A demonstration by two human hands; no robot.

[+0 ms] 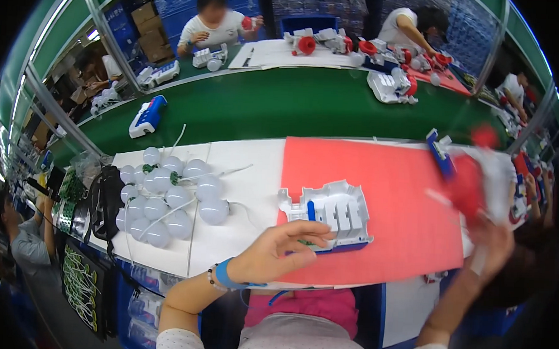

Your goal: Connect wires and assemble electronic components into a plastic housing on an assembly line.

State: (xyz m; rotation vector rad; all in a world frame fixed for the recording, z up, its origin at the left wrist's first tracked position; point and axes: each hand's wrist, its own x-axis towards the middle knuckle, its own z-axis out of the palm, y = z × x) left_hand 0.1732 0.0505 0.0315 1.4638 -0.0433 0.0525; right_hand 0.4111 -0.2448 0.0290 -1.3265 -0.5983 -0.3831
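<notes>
A white and blue plastic housing shell lies open side up on the red mat, with ribs and compartments inside. My left hand is over its near left corner, fingers stretched out and apart; whether they touch the shell I cannot tell. A blue wrist strap and a beaded bracelet circle that wrist. On the right, my right hand is smeared by motion. It grips a blurred red and white plastic part that stands up from the fingers. Close behind that part is a blue and white piece.
Round white bulbs with wires cluster on the white sheet left of the red mat. Beyond runs a green conveyor belt with a blue and white housing on it. Co-workers handle parts across the belt.
</notes>
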